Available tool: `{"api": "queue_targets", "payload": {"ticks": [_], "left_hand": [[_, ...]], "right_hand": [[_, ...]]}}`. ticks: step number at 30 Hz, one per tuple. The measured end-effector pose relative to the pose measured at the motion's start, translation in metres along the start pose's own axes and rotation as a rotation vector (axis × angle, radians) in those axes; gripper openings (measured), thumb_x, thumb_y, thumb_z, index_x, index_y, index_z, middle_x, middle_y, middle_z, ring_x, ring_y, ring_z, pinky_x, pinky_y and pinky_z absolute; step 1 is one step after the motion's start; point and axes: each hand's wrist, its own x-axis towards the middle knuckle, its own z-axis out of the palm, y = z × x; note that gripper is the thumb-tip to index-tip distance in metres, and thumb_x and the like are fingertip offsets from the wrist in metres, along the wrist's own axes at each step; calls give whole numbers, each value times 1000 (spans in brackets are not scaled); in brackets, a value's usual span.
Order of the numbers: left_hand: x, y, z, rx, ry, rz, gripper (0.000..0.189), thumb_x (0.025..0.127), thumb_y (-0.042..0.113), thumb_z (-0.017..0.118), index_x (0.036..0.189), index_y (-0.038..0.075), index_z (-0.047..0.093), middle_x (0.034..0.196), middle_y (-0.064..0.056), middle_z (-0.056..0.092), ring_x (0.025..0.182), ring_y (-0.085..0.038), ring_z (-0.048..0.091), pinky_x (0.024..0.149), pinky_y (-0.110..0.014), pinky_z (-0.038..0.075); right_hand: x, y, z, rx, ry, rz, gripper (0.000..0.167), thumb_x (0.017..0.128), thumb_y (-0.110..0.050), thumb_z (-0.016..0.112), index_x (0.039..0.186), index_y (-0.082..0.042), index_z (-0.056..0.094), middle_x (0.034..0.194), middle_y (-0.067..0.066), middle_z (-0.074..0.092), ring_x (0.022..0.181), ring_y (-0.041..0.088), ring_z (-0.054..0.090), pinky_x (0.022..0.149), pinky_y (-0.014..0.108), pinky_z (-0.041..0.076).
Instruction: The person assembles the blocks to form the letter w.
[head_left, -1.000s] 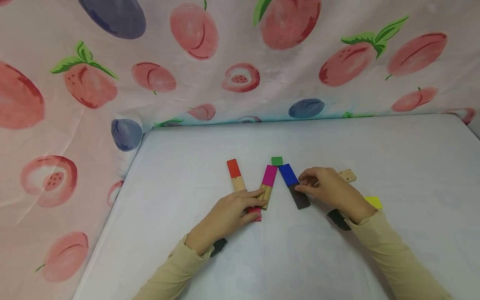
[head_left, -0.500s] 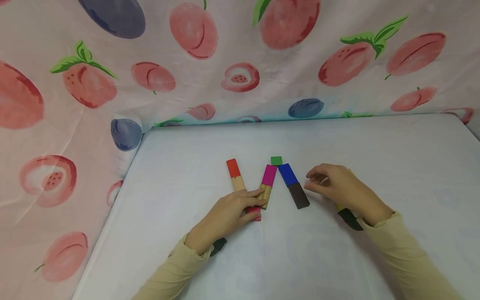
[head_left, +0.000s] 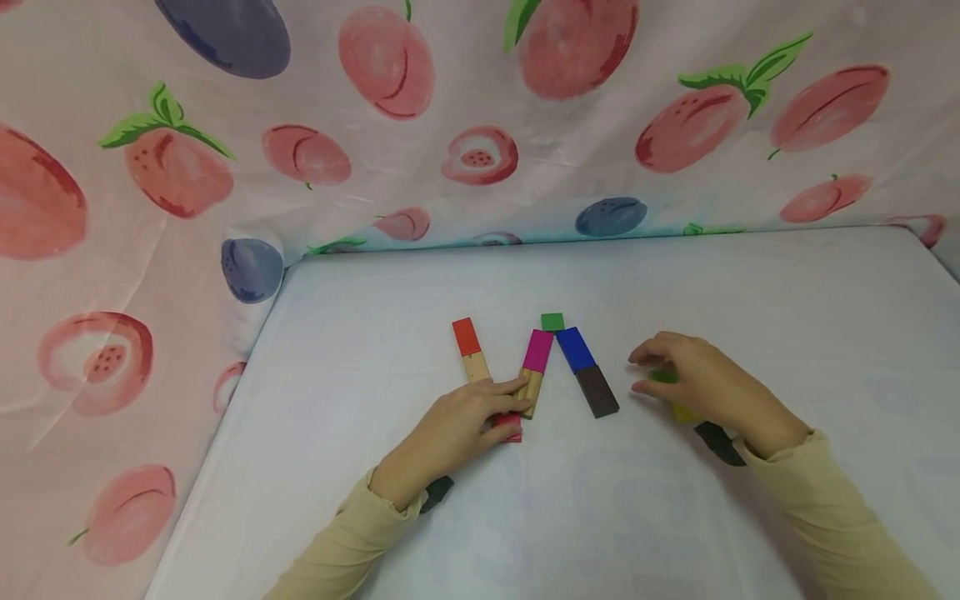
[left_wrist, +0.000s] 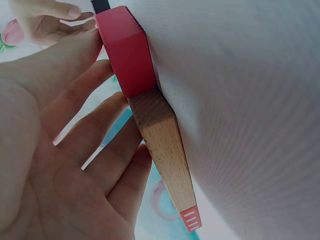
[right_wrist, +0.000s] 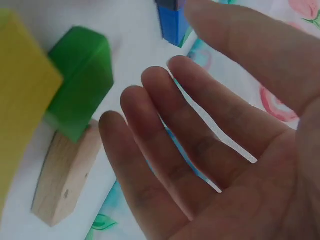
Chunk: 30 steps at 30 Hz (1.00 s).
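My left hand (head_left: 453, 421) rests on the blocks at the middle of the table, its fingertips touching a red-pink block (head_left: 510, 435) and a plain wooden block (head_left: 533, 392). The left wrist view shows the red-pink block (left_wrist: 129, 52) end to end with a wooden block (left_wrist: 167, 147), and the fingers lie extended along them. My right hand (head_left: 701, 387) hovers over a green block (head_left: 664, 377) and a yellow block (head_left: 684, 413), partly hiding both. In the right wrist view its fingers are spread and hold nothing, beside the green block (right_wrist: 85, 80), yellow block (right_wrist: 22, 90) and wooden block (right_wrist: 67, 172).
A magenta block (head_left: 538, 351) sits above the plain wooden one. A small green block (head_left: 552, 322) bridges toward a blue block (head_left: 576, 349), which continues into a dark brown block (head_left: 597, 392). An orange-red block (head_left: 467, 336) tops a pale wooden block (head_left: 476, 367).
My right hand has moved right, away from the dark brown block, to above the green and yellow blocks. My left hand and the arranged blocks stay where they were.
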Motion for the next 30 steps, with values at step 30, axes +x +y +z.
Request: {"api": "queue_targets", "payload": {"ticks": [30], "left_hand": [[1, 0, 0, 1, -4, -4, 38, 92, 28, 72, 129, 19, 68, 149, 3, 51, 126, -15, 56, 90, -33, 54]], "right_hand": [[-5, 19, -1, -8, -17, 26, 23, 78, -6, 82, 98, 1, 72, 93, 6, 66, 84, 23, 63, 74, 39, 53]]}}
